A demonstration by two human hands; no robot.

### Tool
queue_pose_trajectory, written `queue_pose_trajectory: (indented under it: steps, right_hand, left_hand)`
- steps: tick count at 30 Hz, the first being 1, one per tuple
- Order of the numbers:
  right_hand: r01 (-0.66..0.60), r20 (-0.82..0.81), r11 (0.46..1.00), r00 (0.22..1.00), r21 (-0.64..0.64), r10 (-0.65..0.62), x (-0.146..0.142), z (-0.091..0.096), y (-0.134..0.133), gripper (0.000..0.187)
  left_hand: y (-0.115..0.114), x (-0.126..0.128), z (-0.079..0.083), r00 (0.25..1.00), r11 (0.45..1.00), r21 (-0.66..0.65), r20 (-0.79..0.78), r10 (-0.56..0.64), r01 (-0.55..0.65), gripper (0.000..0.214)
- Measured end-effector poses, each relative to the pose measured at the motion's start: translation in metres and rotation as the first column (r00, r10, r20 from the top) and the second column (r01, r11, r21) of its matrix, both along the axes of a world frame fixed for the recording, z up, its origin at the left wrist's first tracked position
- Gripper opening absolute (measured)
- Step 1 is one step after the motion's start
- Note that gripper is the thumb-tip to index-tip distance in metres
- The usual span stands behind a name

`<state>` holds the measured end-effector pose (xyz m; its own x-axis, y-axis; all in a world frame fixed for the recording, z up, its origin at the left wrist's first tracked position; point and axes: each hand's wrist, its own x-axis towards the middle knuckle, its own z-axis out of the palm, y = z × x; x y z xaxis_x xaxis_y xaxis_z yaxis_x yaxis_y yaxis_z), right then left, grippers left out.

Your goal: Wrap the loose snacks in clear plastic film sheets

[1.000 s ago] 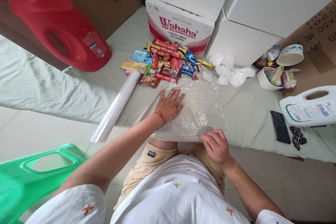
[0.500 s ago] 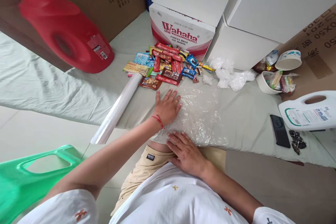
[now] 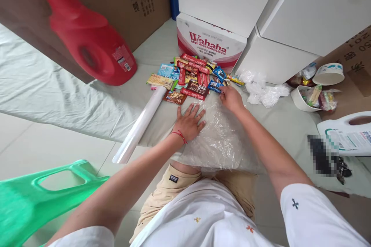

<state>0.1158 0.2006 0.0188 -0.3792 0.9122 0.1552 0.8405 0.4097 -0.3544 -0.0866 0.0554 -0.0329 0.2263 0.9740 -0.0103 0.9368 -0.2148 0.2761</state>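
Note:
A thin clear plastic sheet (image 3: 220, 142) lies wrinkled on the cloth-covered surface and over its front edge. My left hand (image 3: 189, 123) rests flat on the sheet's left part, fingers spread. At the sheet's far right corner is my right hand (image 3: 232, 100), its fingers bent and pressed together beside a blue snack packet (image 3: 215, 86); what they hold, if anything, is hidden. Behind the sheet is a pile of wrapped snacks, with a brown-and-red packet (image 3: 195, 89) and a cookie packet (image 3: 174, 97) in front. A roll of clear film (image 3: 142, 123) lies to the left.
A red jug (image 3: 95, 50) stands at the left, a Wahaba-style printed carton (image 3: 211, 40) at the back. Crumpled clear plastic (image 3: 268, 92), a white bowl of snacks (image 3: 301, 100), a white jug (image 3: 348, 135) and keys (image 3: 344, 170) lie right. A green plastic stool (image 3: 23, 204) is lower left.
My right hand has moved forward from the sheet's near edge to its far right corner, beside the snack pile. My left hand stays on the sheet. The view has shifted slightly.

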Motion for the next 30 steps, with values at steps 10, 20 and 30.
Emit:
queue_pose_trajectory:
  steps: [10,20,30]
  right_hand:
    - [0.045,0.155,0.998,0.987,0.038,-0.05,-0.019,0.012,0.049,0.047]
    - [-0.42,0.009,0.886,0.903,-0.197,0.43,0.05,0.017,-0.105,0.046]
    - [-0.092,0.16,0.97,0.979,-0.224,0.13,0.007,0.03,0.011,0.035]
  left_hand:
    - [-0.001,0.0,-0.001,1.0,1.0,0.022,0.016,0.012,-0.012,0.061]
    - [-0.002,-0.001,0.0,1.0,1.0,0.027,0.024,0.004,-0.005,0.061]
    - [-0.002,0.0,0.002,1.0,1.0,0.011,-0.013,0.013,-0.012,0.061]
